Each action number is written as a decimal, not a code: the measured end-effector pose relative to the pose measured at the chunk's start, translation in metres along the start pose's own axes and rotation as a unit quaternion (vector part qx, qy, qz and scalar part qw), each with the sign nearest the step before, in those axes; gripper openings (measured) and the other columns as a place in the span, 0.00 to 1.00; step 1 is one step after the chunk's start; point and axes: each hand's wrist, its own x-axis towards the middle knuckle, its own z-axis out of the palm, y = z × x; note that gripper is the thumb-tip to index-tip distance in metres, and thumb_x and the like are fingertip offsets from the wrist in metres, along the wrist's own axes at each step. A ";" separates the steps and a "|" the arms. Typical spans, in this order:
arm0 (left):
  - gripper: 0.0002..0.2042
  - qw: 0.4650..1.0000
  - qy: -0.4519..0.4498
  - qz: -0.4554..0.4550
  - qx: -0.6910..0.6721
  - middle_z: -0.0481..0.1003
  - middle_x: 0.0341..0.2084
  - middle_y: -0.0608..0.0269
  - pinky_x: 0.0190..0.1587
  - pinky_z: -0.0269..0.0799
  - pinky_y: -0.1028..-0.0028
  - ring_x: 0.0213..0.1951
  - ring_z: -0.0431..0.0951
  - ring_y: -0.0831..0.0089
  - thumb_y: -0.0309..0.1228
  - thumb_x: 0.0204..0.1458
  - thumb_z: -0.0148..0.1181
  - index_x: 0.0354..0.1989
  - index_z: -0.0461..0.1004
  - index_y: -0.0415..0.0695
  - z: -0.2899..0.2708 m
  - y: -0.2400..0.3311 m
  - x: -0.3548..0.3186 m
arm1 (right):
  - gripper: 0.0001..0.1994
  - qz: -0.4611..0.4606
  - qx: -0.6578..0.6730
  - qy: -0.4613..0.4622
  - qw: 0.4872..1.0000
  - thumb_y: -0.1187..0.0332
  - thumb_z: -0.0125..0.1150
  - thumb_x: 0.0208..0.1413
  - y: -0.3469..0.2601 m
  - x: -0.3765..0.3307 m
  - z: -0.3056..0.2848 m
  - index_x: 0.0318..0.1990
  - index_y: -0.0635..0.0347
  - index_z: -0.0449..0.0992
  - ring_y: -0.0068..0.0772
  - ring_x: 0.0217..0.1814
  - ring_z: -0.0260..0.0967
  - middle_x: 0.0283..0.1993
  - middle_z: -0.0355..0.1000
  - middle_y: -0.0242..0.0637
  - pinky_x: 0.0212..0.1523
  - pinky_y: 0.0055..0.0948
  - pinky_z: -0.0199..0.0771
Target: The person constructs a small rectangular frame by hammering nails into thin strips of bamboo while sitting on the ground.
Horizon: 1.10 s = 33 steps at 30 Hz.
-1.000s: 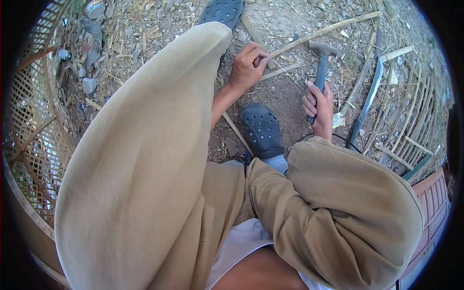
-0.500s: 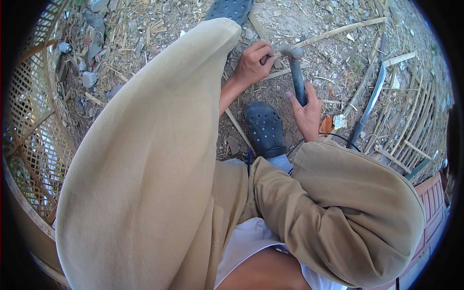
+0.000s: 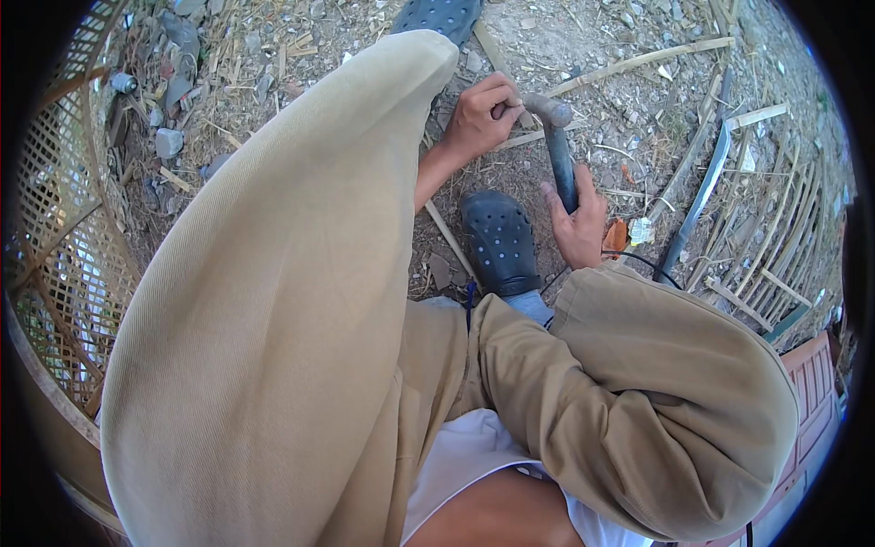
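I sit low with both knees raised in tan trousers. My right hand [image 3: 578, 219] grips the dark handle of a hammer [image 3: 558, 150], whose head is down on a thin bamboo strip [image 3: 629, 62] on the dirt. Beside the hammer head, my left hand [image 3: 480, 116] has its fingers pinched together over that strip; what they pinch is too small to tell. A dark perforated clog [image 3: 499, 242] on my foot rests just below both hands.
A second dark clog [image 3: 437, 14] shows at the top edge. A long curved blade [image 3: 697, 205] lies on the ground at right, among bamboo slats [image 3: 770, 246]. A woven lattice basket [image 3: 55, 237] stands at left, with stones and debris near it.
The hammer has swung down and left, from raised at the right to its head resting at my left hand's fingers. My left hand has stayed on the strip.
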 end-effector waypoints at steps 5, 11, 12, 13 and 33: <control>0.06 1.000 -0.007 -0.020 -0.015 0.77 0.34 0.63 0.28 0.68 0.73 0.26 0.73 0.76 0.14 0.47 0.67 0.29 0.75 0.35 0.000 -0.005 -0.001 | 0.13 -0.017 -0.018 -0.028 0.999 0.67 0.69 0.66 -0.006 0.009 -0.001 0.48 0.62 0.71 0.55 0.23 0.75 0.26 0.74 0.52 0.26 0.46 0.70; 0.05 1.000 0.000 -0.012 -0.014 0.78 0.34 0.64 0.28 0.67 0.74 0.26 0.73 0.77 0.13 0.47 0.65 0.30 0.76 0.35 0.000 -0.005 -0.001 | 0.13 -0.005 -0.023 -0.014 1.000 0.68 0.67 0.66 -0.008 0.002 0.002 0.51 0.62 0.71 0.59 0.25 0.75 0.26 0.73 0.55 0.27 0.46 0.70; 0.05 1.000 -0.001 -0.015 -0.023 0.78 0.35 0.64 0.28 0.67 0.74 0.26 0.73 0.77 0.13 0.47 0.65 0.30 0.77 0.34 -0.001 -0.005 -0.001 | 0.13 -0.006 -0.024 -0.015 1.000 0.68 0.67 0.66 -0.007 0.003 0.000 0.51 0.62 0.71 0.59 0.25 0.75 0.26 0.73 0.55 0.27 0.46 0.70; 0.05 0.999 -0.003 -0.017 -0.032 0.78 0.35 0.64 0.28 0.67 0.74 0.26 0.74 0.77 0.13 0.47 0.64 0.31 0.77 0.34 -0.002 -0.006 -0.001 | 0.13 -0.020 -0.038 -0.023 0.999 0.68 0.67 0.66 -0.006 0.006 -0.002 0.50 0.62 0.71 0.61 0.25 0.74 0.26 0.73 0.55 0.27 0.47 0.69; 0.05 0.999 -0.004 -0.017 -0.040 0.79 0.35 0.64 0.28 0.66 0.74 0.26 0.73 0.79 0.12 0.48 0.63 0.31 0.78 0.34 -0.001 -0.012 -0.001 | 0.12 -0.051 -0.052 -0.039 0.997 0.67 0.66 0.68 0.003 0.004 -0.004 0.49 0.63 0.71 0.64 0.25 0.72 0.24 0.70 0.53 0.27 0.50 0.67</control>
